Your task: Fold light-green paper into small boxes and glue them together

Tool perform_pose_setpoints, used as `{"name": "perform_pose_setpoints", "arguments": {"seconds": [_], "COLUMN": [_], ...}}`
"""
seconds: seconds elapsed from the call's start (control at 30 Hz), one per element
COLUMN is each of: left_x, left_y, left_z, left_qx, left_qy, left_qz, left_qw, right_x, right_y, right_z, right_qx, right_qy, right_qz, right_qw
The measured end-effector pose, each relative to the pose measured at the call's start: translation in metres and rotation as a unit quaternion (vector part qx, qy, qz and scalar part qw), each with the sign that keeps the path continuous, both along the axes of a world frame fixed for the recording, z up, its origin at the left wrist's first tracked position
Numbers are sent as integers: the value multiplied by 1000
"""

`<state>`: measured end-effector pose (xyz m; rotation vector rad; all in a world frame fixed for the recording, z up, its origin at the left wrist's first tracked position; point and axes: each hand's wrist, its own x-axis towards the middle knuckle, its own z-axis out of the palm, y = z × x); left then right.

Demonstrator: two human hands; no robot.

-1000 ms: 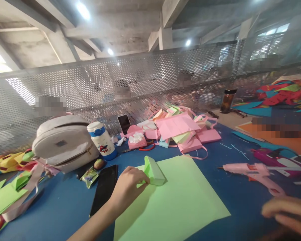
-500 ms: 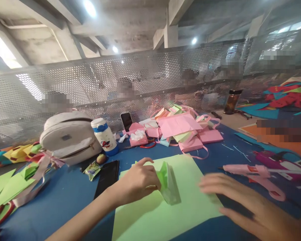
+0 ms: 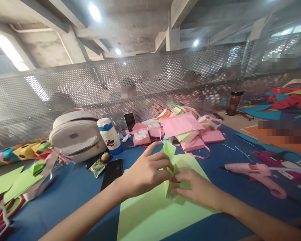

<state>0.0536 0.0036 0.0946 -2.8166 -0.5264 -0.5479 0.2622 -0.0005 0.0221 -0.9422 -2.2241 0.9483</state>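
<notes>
My left hand [image 3: 145, 172] pinches a small folded green paper piece [image 3: 169, 151] and holds it up above a large light-green paper sheet [image 3: 150, 214] on the blue table [image 3: 65, 197]. My right hand [image 3: 195, 187] meets it from the right, fingers closed on the lower part of the same folded piece. Both hands touch at the middle of the sheet.
A black phone [image 3: 112, 169], a snack packet [image 3: 97, 166], a white bottle [image 3: 109, 135] and a grey bag [image 3: 76, 134] lie to the left. Pink paper pile [image 3: 183, 129] sits behind. A pink glue gun [image 3: 253, 170] lies right. Green paper scraps [image 3: 12, 180] far left. A perforated metal screen [image 3: 150, 83] backs the table.
My right hand came in from the lower right and closed on the folded green piece. My left hand lifted the piece off the sheet and turned it upright.
</notes>
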Motion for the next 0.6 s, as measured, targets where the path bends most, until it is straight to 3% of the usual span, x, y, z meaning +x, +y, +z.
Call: {"name": "perform_pose_setpoints", "arguments": {"seconds": [0.13, 0.27, 0.47, 0.6], "left_x": [3, 4, -3, -14], "left_y": [0, 2, 0, -9], "left_z": [-7, -13, -28, -50], "left_qx": [24, 17, -83, -138], "left_qy": [-35, -56, -164, -254], "left_qz": [10, 15, 97, 113], "left_qw": [999, 998, 978, 951], "right_x": [-3, -7, -15, -20], "right_y": [-1, 1, 7, 11], "right_z": [-1, -3, 0, 0], "right_qx": [-79, -112, -179, -239], "right_qy": [52, 87, 150, 200], "right_qz": [-24, -35, -36, -103], "right_qw": [995, 989, 972, 945]}}
